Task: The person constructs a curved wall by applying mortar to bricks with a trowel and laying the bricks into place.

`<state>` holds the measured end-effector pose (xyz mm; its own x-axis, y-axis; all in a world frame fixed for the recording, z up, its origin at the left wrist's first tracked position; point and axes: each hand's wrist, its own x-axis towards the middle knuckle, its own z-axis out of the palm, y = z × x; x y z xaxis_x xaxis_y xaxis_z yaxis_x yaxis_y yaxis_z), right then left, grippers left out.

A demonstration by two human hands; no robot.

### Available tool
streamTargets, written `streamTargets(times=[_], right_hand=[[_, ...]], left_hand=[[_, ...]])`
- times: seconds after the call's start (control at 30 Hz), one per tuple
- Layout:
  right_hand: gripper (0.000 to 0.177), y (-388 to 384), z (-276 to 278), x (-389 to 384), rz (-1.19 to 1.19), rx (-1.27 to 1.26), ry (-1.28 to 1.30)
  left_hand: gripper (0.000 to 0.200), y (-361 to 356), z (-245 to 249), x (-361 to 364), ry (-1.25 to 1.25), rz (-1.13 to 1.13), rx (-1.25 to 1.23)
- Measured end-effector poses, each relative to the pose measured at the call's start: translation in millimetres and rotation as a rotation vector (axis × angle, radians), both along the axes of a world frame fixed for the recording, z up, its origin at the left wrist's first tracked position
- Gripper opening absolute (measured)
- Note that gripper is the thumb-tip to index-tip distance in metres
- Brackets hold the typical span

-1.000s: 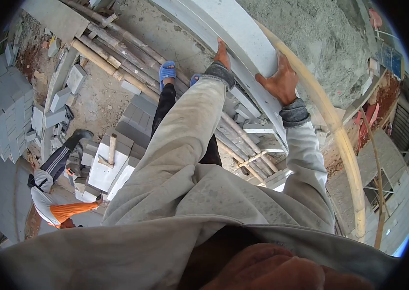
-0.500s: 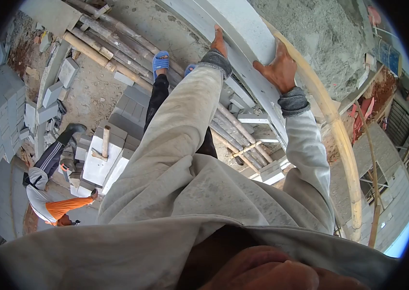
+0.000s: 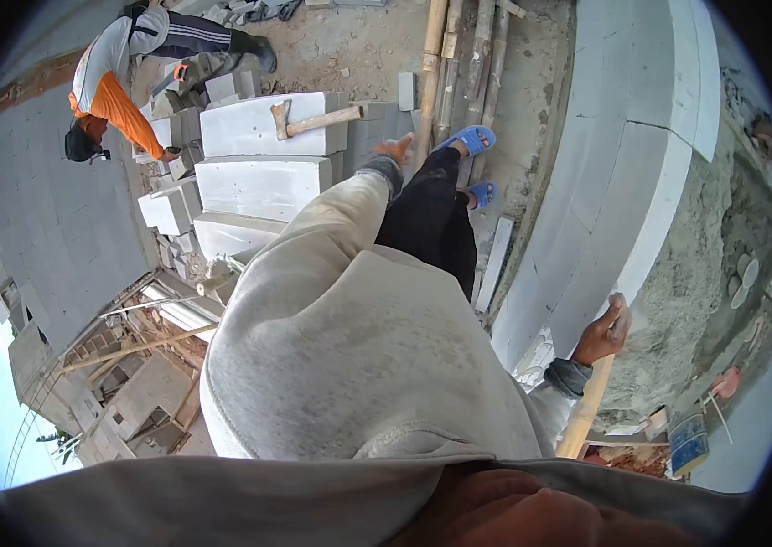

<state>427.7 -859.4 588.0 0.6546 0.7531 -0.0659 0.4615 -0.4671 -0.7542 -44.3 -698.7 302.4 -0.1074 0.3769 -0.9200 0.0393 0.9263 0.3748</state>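
My left hand (image 3: 395, 149) is off the wall, its fingers apart and nothing in them. It is near a stack of pale lightweight blocks (image 3: 263, 187). On the top block lies a hatchet (image 3: 322, 121), its wooden handle pointing toward that hand. My right hand (image 3: 603, 333) is curled beside the edge of the block wall (image 3: 600, 173), fingertips drawn together. Whether it holds anything small is hidden. The wall's joints show as thin lines, and one block end stands out near its top.
A co-worker (image 3: 112, 91) in an orange-sleeved shirt bends beside the stack. Bamboo poles (image 3: 450, 73) lie by my sandals (image 3: 472, 139). Rough grey mortar (image 3: 678, 301) covers the ground beyond the wall. A blue bucket (image 3: 688, 444) stands at lower right.
My view has swung toward the block stack. Both hands have come off the block on the wall; the left has moved toward the stack and the right has curled its fingers.
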Motion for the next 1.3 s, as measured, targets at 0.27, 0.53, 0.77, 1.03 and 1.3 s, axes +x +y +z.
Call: streamTargets(times=[0.27,0.53,0.77,1.03,1.3], right_hand=[[0.055,-80,-62,-103,0.369,-0.720,-0.052],[0.038,-89,-89,-116,0.225,-0.647,0.200],[0.067,40,-73,-207,0.388,-0.324,0.532],[0.047,-36,-152,-285,-0.390,0.186,1.137],[0.020,-264,-84,-182,-1.428,1.003,1.535]], left_hand=[[0.114,61,-46,-102,-0.093,1.020,0.094],[0.037,59,2,-136,-0.122,0.846,0.225],[0.028,-40,171,-64,-0.108,0.039,-0.145],[0.039,-89,276,116,-0.134,-1.333,-0.257],[0.100,-155,221,366,-0.314,-1.022,0.108]])
